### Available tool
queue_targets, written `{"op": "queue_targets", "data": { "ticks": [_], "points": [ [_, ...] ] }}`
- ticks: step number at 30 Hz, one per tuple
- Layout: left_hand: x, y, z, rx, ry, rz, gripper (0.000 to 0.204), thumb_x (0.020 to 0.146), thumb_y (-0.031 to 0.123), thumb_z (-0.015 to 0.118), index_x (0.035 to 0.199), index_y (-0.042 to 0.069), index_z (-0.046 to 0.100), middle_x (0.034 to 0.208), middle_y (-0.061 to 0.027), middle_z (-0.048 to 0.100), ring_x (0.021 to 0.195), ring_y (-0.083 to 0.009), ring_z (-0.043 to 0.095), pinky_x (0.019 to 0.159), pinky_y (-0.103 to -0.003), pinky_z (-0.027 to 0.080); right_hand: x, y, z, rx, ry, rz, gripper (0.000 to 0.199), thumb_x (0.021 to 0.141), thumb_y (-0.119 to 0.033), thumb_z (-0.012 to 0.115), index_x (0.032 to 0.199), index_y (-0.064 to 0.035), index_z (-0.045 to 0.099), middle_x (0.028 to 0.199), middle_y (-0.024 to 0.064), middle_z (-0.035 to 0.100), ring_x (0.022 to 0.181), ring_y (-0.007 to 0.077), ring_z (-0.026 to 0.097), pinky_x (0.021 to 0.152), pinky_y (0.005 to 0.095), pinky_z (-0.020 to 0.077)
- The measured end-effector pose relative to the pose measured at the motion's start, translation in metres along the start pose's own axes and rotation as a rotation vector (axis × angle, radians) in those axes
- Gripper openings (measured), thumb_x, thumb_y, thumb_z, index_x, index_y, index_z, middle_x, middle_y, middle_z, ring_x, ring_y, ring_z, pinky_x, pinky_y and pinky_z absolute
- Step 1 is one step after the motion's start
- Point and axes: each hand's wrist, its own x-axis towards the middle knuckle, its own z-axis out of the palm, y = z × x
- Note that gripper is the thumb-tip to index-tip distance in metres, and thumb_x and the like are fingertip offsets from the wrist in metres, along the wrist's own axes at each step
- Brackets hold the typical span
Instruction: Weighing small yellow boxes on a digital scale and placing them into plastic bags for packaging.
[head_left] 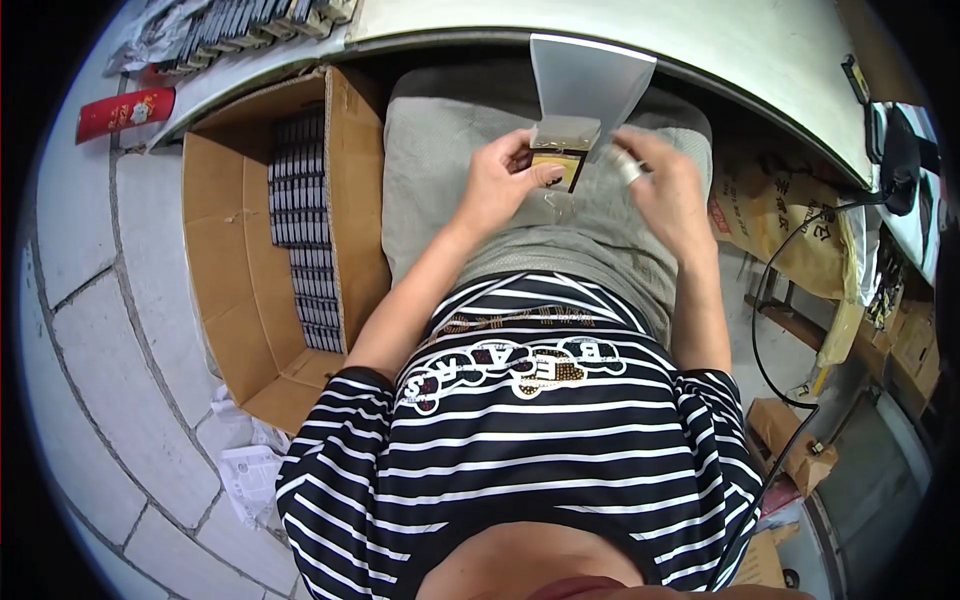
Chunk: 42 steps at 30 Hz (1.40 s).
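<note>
My left hand (500, 185) is closed on a small flat yellow box (556, 172) with dark edges, held above the grey cloth over my lap, thumb across its front. Clear film (568, 132) shows at the top of the box, and a thin clear wisp (556, 207) hangs below it. Just beyond stands a pale grey panel (592, 80), tilted upright; whether it touches the box I cannot tell. To the right of the box is my right hand (668, 190), fingers bent and slightly blurred, a white wrap on one finger. Whether its fingertips hold anything is unclear.
On my left stands an open cardboard box (225, 220) with rows of small dark-edged packs (302, 200). A white tabletop (450, 18) curves across the far side, with stacked dark packs (245, 30) and a red packet (125, 112) at left. A black cable (765, 270) hangs at right near a tan sack (790, 215).
</note>
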Motion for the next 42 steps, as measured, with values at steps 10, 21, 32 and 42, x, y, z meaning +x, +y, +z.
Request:
{"op": "queue_targets", "data": {
  "ticks": [10,21,32,42],
  "points": [
    [-0.01,0.078,0.017,0.2,0.185,0.636,0.068,0.069,0.014,0.082,0.125,-0.003,0.049,0.098,-0.014,0.066,0.083,-0.0192,0.067,0.071,-0.028,0.056,0.0,-0.037,0.009,0.114,0.34,-0.518,0.02,0.08,-0.006,0.061,0.096,0.0057,0.058,0.084,0.0182,0.061,0.075,0.0365,0.061,0.067,0.0392,0.0485],
    [0.007,0.096,0.006,1.009,0.019,1.083,0.056,0.069,0.029,0.08,0.109,0.001,0.053,0.091,-0.0137,0.064,0.07,-0.0308,0.065,0.052,-0.033,0.054,0.024,-0.051,-0.007,1.464,-0.227,0.098,0.049,0.085,-0.013,0.046,0.131,0.0048,0.047,0.117,0.0187,0.062,0.108,0.0244,0.061,0.095,0.0351,0.0475],
    [-0.014,0.074,0.019,0.322,0.063,0.387,0.089,0.074,-0.009,0.071,0.146,0.008,0.022,0.074,0.0051,0.045,0.062,-0.0022,0.039,0.054,-0.015,0.031,0.008,-0.047,0.008,1.065,0.023,-0.056,0.018,0.086,-0.014,0.067,0.098,-0.0016,0.072,0.093,0.0067,0.072,0.088,0.0115,0.064,0.08,0.025,0.0506],
    [-0.014,0.072,0.03,0.294,0.035,0.36,0.09,0.07,-0.006,0.076,0.145,0.006,0.028,0.066,0.007,0.041,0.057,-0.0015,0.034,0.051,-0.016,0.025,0.013,-0.019,-0.001,1.002,-0.054,-0.046,0.011,0.081,-0.01,0.069,0.089,-0.0033,0.073,0.073,-0.0017,0.066,0.058,0.003,0.051,0.052,0.0187,0.042]
  ]
}}
